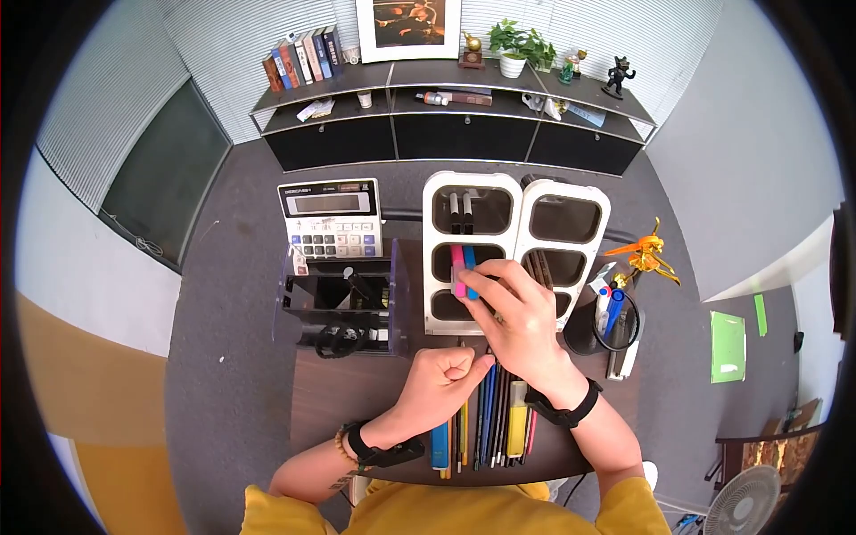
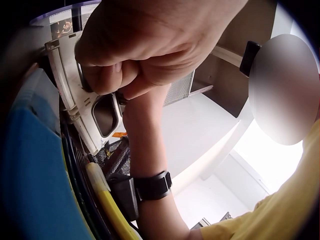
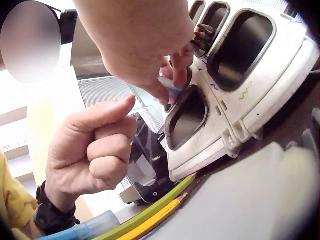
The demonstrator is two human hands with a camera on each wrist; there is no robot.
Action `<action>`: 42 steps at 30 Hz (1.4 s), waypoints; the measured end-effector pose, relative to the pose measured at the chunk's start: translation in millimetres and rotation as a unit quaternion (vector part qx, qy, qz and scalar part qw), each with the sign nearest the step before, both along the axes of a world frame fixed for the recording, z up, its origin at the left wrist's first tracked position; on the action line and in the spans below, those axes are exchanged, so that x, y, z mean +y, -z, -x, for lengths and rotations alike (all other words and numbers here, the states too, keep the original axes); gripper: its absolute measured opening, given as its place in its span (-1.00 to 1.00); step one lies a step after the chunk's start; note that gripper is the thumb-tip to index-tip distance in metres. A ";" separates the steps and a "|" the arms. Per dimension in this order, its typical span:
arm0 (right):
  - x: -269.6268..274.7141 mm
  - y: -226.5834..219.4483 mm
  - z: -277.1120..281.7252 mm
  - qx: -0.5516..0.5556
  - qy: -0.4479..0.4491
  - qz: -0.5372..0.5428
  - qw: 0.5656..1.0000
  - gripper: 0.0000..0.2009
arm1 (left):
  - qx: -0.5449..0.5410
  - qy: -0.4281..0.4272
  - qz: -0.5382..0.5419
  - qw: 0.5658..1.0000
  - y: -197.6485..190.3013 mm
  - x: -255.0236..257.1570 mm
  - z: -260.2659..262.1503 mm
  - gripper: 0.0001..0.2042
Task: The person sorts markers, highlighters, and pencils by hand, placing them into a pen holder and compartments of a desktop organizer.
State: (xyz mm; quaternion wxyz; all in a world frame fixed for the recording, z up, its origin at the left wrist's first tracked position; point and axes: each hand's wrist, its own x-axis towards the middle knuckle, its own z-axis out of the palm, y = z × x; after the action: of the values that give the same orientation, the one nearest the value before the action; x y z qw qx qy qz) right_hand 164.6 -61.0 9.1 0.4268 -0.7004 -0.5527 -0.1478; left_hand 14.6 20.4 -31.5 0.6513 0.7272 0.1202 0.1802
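My right hand (image 1: pixel 522 325) pinches a pink marker (image 1: pixel 459 259) and a blue marker (image 1: pixel 471 257) side by side. They stand over the left middle compartment of the white organizer (image 1: pixel 431 308); in the right wrist view their ends are at that opening, partly hidden by the fingers. The left hand (image 1: pixel 437 388) hovers in front of the organizer, fingers curled into the palm and thumb out, holding nothing. Below it several pencils (image 1: pixel 464 428) lie in a row on the desk, with a blue highlighter (image 1: pixel 439 446) at the left and a yellow highlighter (image 1: pixel 517 428) near the right.
Two black-and-white markers (image 1: pixel 461 209) are in the organizer's upper left compartment. To the left stand a calculator (image 1: pixel 332 218) and a clear-sided holder (image 1: pixel 401 294). A mesh pen cup (image 1: pixel 584 330), a stapler-like white object (image 1: pixel 624 359) and a golden figurine (image 1: pixel 649 252) are at the right.
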 end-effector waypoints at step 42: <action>-4.7 -9.2 2.5 -0.068 0.083 0.056 0.993 -0.73 | 0.009 0.004 0.011 1.000 1.4 -0.1 0.9 -0.40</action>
State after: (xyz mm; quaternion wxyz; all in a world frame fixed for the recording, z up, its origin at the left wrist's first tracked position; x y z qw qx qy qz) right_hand 162.1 -65.7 18.3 0.3349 -0.7550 -0.5276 -0.1986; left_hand 13.7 20.3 -32.9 0.6588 0.7223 0.1248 0.1695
